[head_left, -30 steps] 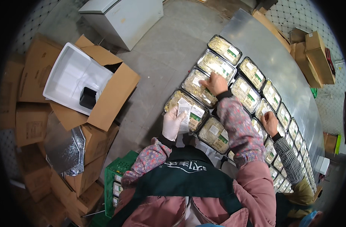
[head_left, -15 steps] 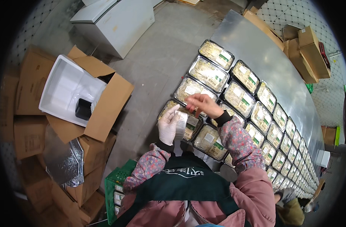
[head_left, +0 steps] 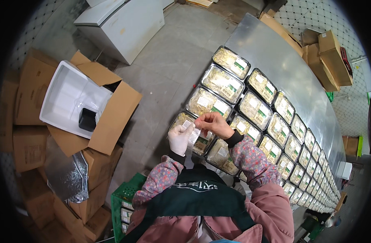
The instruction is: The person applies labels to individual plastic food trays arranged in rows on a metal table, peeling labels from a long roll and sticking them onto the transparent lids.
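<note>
My left hand [head_left: 179, 140], in a thin white glove, is closed around a strip of white printed labels [head_left: 193, 137]. My bare right hand [head_left: 213, 124] pinches at the strip's upper edge, thumb and forefinger together, close to the left fingertips. Whether one label has come away from the strip is hidden by the fingers. Beneath both hands lies a black tray of pale food under clear film [head_left: 202, 142], partly covered by them. Just beyond it sits another such tray [head_left: 208, 102], with a white label and a green-and-white one on its film.
Rows of similar packed trays [head_left: 291, 146] cover the metal table [head_left: 270, 48] toward the right. At left, an open carton [head_left: 115, 117] holds a white foam box [head_left: 60, 95] with a black tray [head_left: 87, 119] inside. A green crate [head_left: 120, 206] stands by my left elbow; a white chest freezer [head_left: 126, 30] stands beyond.
My right hand has come down and left from over the trays to the label strip, and its fingers have closed there. A co-worker's gloved hand at the lower right is no longer visible.
</note>
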Motion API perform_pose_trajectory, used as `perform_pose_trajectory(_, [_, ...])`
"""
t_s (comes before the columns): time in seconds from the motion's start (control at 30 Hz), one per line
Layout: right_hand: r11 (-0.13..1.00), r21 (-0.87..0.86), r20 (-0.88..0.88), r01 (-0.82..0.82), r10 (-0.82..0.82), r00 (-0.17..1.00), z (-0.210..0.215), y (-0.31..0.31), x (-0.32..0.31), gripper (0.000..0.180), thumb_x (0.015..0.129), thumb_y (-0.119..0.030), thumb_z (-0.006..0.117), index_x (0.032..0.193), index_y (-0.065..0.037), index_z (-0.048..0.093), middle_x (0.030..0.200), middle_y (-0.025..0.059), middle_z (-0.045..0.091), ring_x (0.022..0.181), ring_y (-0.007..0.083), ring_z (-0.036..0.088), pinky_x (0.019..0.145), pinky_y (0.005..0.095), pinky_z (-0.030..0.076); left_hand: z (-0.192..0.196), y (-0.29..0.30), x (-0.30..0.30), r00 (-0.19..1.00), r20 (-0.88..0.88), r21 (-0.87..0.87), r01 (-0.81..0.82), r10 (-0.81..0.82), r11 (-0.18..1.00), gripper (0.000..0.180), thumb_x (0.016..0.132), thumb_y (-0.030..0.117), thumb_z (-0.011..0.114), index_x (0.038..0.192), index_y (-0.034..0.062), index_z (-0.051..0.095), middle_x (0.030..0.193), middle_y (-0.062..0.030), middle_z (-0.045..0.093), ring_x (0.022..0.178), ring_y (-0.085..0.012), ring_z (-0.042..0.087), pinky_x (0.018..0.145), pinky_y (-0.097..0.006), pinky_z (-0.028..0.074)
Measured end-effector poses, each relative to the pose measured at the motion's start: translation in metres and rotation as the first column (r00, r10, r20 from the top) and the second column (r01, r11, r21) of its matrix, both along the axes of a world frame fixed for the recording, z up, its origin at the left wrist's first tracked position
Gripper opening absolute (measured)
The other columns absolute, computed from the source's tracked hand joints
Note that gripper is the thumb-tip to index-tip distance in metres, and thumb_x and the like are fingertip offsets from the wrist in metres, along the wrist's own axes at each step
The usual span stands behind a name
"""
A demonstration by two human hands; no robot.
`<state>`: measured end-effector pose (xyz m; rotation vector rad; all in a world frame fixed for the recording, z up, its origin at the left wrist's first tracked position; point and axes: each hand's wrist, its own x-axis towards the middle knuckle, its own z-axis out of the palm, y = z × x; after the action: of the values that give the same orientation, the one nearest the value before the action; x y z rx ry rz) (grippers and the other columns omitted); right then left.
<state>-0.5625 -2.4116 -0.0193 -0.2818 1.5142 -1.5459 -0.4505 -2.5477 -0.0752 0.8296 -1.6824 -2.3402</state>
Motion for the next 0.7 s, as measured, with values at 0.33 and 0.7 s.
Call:
perform_pose_trajectory(0.33, [0.894,-0.025,-0.581,0.447,-0.376,0.721,-0.024,0.015,-0.137,0.018,0.086,-0.018,0.062,0.093,-0.002,0.064,0.075,-0.0006,0.06,0.063,0.0047,0.052,0.05,0.0201,0.043,0.021,0.001,-0.006,0.975,-0.182,0.356,0.184,-0.125,0.916,0.013,0.084,0.005,0.062,0.096,0.0004,0.062,0.09,-0.0043,0.065,0.078,-0.0082,0.06,0.071,-0.022,0.049])
perform_pose_trajectory(0.7, [0.964,-0.01,-0.515,-0.266,0.223,0.828,0.033,-0.001,-0.037,0.032,0.079,-0.018,0.07,0.108,-0.007,0.063,0.104,0.0047,0.058,0.088,0.0126,0.055,0.068,0.0231,0.046,0.04,-0.013,-0.001,0.95,-0.239,0.113,0.232,-0.2,0.966,0.02,0.087,0.005,0.058,0.106,-0.0013,0.059,0.094,-0.0049,0.064,0.083,-0.0098,0.06,0.073,-0.023,0.049])
